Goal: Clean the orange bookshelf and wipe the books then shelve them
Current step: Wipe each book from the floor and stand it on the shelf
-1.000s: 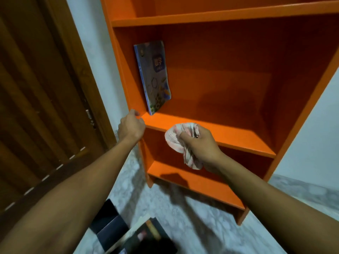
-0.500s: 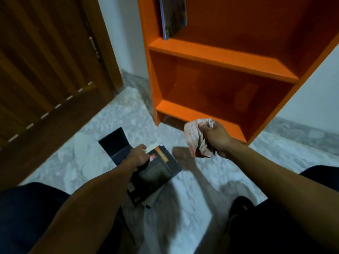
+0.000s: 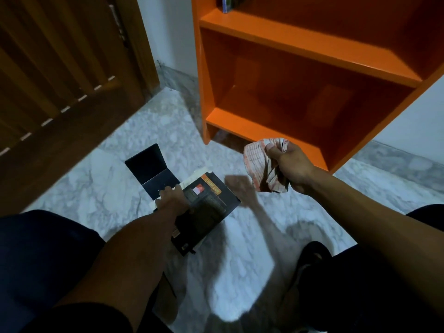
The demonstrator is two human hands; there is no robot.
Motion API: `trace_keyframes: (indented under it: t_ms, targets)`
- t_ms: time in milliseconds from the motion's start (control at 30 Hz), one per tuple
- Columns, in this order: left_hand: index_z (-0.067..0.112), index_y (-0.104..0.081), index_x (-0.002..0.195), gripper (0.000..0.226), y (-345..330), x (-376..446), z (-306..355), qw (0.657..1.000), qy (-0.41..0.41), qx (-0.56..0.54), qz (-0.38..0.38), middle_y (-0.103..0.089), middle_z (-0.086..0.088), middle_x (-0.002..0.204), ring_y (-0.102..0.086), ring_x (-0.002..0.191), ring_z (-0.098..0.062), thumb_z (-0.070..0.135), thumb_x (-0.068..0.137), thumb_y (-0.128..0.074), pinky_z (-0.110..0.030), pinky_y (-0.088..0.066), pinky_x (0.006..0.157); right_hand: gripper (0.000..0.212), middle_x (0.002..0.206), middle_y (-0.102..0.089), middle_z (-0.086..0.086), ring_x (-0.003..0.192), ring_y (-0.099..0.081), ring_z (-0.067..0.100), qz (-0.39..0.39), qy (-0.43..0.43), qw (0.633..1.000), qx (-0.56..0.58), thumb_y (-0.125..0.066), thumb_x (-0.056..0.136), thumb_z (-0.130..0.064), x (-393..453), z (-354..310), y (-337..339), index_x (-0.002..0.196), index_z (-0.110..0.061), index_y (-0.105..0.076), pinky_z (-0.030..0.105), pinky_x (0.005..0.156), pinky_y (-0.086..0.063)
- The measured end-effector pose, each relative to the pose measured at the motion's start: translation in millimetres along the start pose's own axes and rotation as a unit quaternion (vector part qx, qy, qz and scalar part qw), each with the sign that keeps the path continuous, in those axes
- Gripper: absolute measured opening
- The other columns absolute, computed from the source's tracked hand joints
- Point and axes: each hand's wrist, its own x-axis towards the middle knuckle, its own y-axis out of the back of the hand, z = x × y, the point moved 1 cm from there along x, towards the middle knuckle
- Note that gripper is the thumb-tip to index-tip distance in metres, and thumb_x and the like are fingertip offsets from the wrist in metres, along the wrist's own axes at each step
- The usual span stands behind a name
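Two dark books (image 3: 206,207) sit in a loose pile on the marble floor (image 3: 101,186), just in front of the orange bookshelf (image 3: 310,75), and a navy one (image 3: 153,169) is poking out from under the black one with the orange title strip. Left hand (image 3: 171,200) is down on the near edge of that black book, fingers curled over it so it looks like it's got a grip, though you can't really see underneath. Right hand (image 3: 292,167) is balled up tight around a crumpled checked cloth (image 3: 262,164), held in the air just in front of the bookshelf's bottom shelf, not touching anything. One book (image 3: 228,4) stands on the upper shelf, up by the left wall of the unit, only its bottom corner in frame. The lowest shelf has nothing on it. A brown wooden door (image 3: 60,68) is off to the left of the bookshelf, with a strip of white wall (image 3: 173,32) between them. Dark-clothed knees (image 3: 36,255) show at the bottom on both sides.
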Motion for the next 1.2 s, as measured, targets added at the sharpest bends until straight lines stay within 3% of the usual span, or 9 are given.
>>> trace_keyframes:
  t_ms: [300, 500, 667, 833, 900, 1000, 1033, 1100, 1200]
  targets:
    - [0.027, -0.061, 0.095, 0.003, 27, 2, 9, 0.987, -0.07, -0.144, -0.02, -0.067, -0.008, 0.106, -0.063, 0.102, -0.032, 0.028, 0.095, -0.058, -0.04, -0.05, 0.089, 0.025, 0.083, -0.059, 0.024, 0.069, -0.055, 0.034, 0.003, -0.02, 0.999, 0.042, -0.049, 0.103, -0.028, 5, -2, 8, 0.1, -0.005, -0.056, 0.043, 0.062, -0.043]
    - [0.011, -0.061, 0.094, 0.008, 106, -17, 28, 0.931, -0.102, -0.351, 0.005, -0.059, -0.012, 0.067, -0.053, 0.051, -0.021, 0.014, 0.1, -0.056, -0.025, -0.042, 0.052, 0.036, 0.073, -0.063, 0.031, 0.063, -0.062, 0.037, 0.078, -0.031, 0.996, 0.037, -0.043, 0.105, -0.023, 9, 1, 10, 0.094, 0.006, -0.06, 0.049, 0.059, -0.048]
    - [0.007, -0.061, 0.099, 0.011, 168, -45, 43, 0.855, -0.104, -0.507, -0.032, -0.063, -0.016, 0.076, -0.058, 0.055, -0.02, 0.009, 0.103, -0.05, -0.029, -0.051, 0.059, 0.039, 0.04, -0.056, -0.003, 0.033, -0.053, 0.007, 0.098, -0.062, 0.983, 0.145, -0.038, 0.105, -0.01, 5, 10, -3, 0.072, -0.007, -0.057, 0.016, 0.036, -0.039]
    - [0.01, -0.063, 0.113, 0.015, 213, -79, 64, 0.826, -0.132, -0.546, -0.039, -0.074, -0.018, 0.102, -0.071, 0.089, -0.032, 0.014, 0.103, -0.053, -0.047, -0.059, 0.08, 0.039, 0.097, -0.074, 0.019, 0.077, -0.069, 0.03, -0.002, -0.119, 0.933, 0.34, -0.04, 0.106, -0.034, 0, -8, -25, 0.108, -0.003, -0.063, 0.037, 0.072, -0.055]
    - [0.01, -0.063, 0.111, 0.014, 219, -94, 72, 0.826, -0.151, -0.543, -0.029, -0.076, -0.013, 0.09, -0.072, 0.073, -0.023, 0.012, 0.103, -0.052, -0.032, -0.059, 0.063, 0.047, 0.097, -0.075, 0.015, 0.069, -0.065, 0.024, -0.071, -0.114, 0.912, 0.387, -0.046, 0.102, -0.045, -9, -23, -29, 0.121, -0.005, -0.061, 0.026, 0.059, -0.051]
    - [0.011, -0.064, 0.106, 0.012, 220, -113, 78, 0.831, -0.177, -0.528, -0.016, -0.074, -0.012, 0.076, -0.068, 0.062, -0.019, 0.011, 0.103, -0.053, -0.023, -0.054, 0.059, 0.035, 0.083, -0.072, 0.019, 0.052, -0.058, 0.02, -0.069, -0.084, 0.912, 0.397, -0.06, 0.098, -0.026, -11, -31, -28, 0.12, 0.0, -0.053, 0.022, 0.042, -0.042]
    - [0.013, -0.064, 0.105, 0.011, 220, -118, 80, 0.831, -0.185, -0.524, -0.015, -0.074, -0.017, 0.082, -0.068, 0.067, -0.024, 0.012, 0.103, -0.053, -0.027, -0.054, 0.065, 0.051, 0.102, -0.06, 0.043, 0.061, -0.055, 0.025, -0.071, -0.079, 0.919, 0.379, -0.07, 0.09, -0.027, -12, -31, -28, 0.126, 0.002, -0.047, 0.025, 0.049, -0.041]
    - [0.017, -0.064, 0.1, 0.011, 218, -121, 83, 0.846, -0.2, -0.494, 0.014, -0.073, -0.016, 0.087, -0.067, 0.069, -0.022, 0.017, 0.103, -0.054, -0.029, -0.052, 0.066, 0.076, 0.123, -0.024, 0.044, 0.08, -0.051, 0.029, -0.087, -0.069, 0.923, 0.37, -0.08, 0.081, -0.03, -11, -27, -28, 0.135, 0.0, -0.036, 0.034, 0.062, -0.039]
    - [0.023, -0.065, 0.108, 0.012, 214, -119, 85, 0.86, -0.215, -0.46, 0.056, -0.069, 0.002, 0.079, -0.064, 0.055, -0.004, 0.024, 0.102, -0.054, -0.024, -0.047, 0.055, 0.036, 0.131, -0.057, 0.031, 0.102, -0.064, 0.036, -0.068, -0.044, 0.908, 0.411, -0.054, 0.1, -0.012, -12, -31, -23, 0.133, 0.001, -0.047, 0.05, 0.082, -0.054]
